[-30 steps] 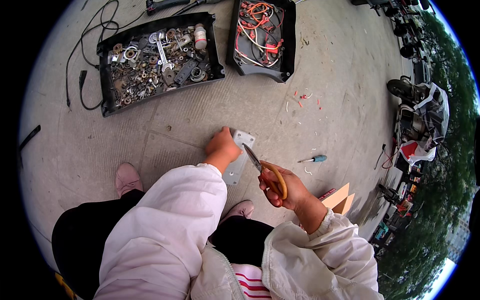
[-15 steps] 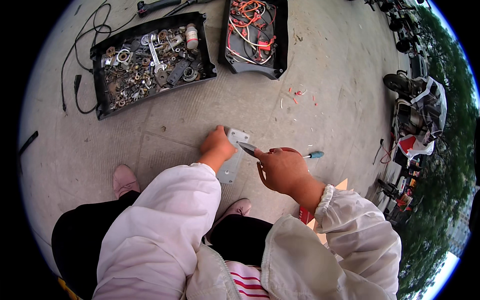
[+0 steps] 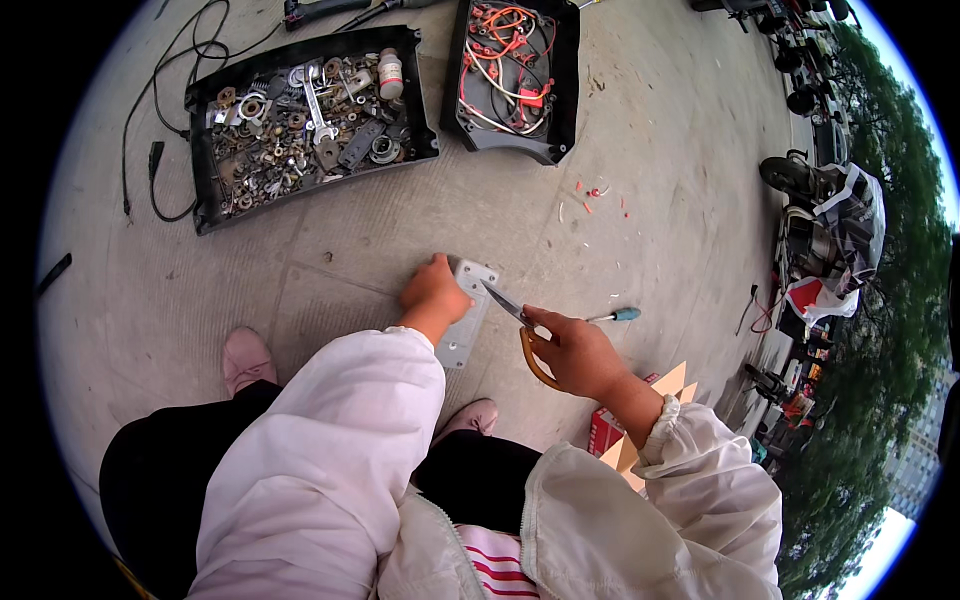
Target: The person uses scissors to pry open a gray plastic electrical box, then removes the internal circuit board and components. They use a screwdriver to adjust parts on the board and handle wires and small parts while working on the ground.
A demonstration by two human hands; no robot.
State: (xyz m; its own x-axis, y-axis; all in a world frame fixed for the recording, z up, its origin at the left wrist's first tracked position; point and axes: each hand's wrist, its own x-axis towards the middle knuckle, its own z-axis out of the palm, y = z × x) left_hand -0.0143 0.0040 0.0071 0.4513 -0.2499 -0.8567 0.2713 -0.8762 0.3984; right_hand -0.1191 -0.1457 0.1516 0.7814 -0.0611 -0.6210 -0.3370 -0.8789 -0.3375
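My left hand (image 3: 436,293) is closed on the left side of a flat grey casing (image 3: 462,340), which has screws near its ends. The casing is above the paved ground by my feet; whether it touches the ground I cannot tell. In my right hand (image 3: 587,357) is a pair of scissors (image 3: 507,303) with an orange-yellow handle loop showing below the fingers. Their blades look closed together, and the tip points up and left at the casing's right edge. My left fingertips are partly hidden.
A black tray (image 3: 305,185) of nuts, washers and wrenches lies at the far left. Beside it stands a black case (image 3: 560,120) with red and white wires. A teal-handled screwdriver (image 3: 624,314), an open cardboard box (image 3: 675,382) and red scraps (image 3: 587,209) are to the right. Motorbikes (image 3: 815,215) line the edge.
My right hand has drawn slightly right and turned, bringing the scissors' handle loop into view. The blade tip has shifted right, to the casing's edge. My left hand keeps its hold.
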